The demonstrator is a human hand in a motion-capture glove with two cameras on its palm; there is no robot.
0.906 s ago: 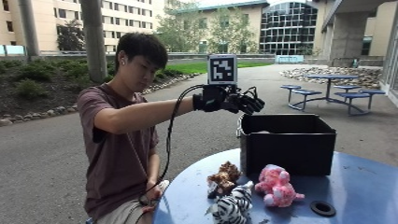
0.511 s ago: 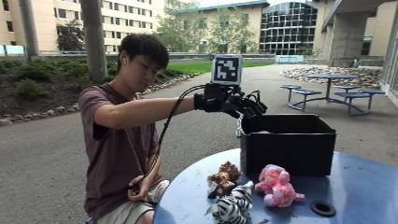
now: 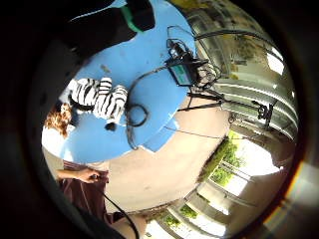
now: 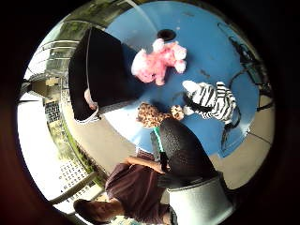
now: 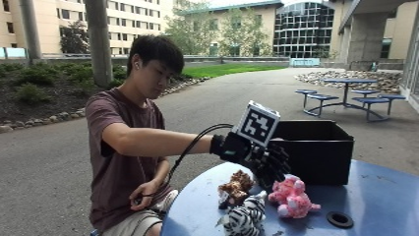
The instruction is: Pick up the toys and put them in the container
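Zebra toy (image 5: 243, 220): nearest the table (image 5: 386, 196) edge, lying on the blue top, furthest from the hand.
Brown toy (image 5: 235, 187): just behind the zebra, below and to the thumb side of the hand.
Pink toy (image 5: 292, 196): beside the brown one, just below the fingertips.
Right hand (image 5: 265, 160): hovering over the brown and pink toys, fingers spread and pointing down, holding nothing.
Container (image 5: 320, 152): black, open-topped, just behind the toys.

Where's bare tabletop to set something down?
Bare blue table lies right of the pink plush, around the black ring. It is crowded at the near edge, where the zebra, brown plush and gloved right hand cluster before the black container.
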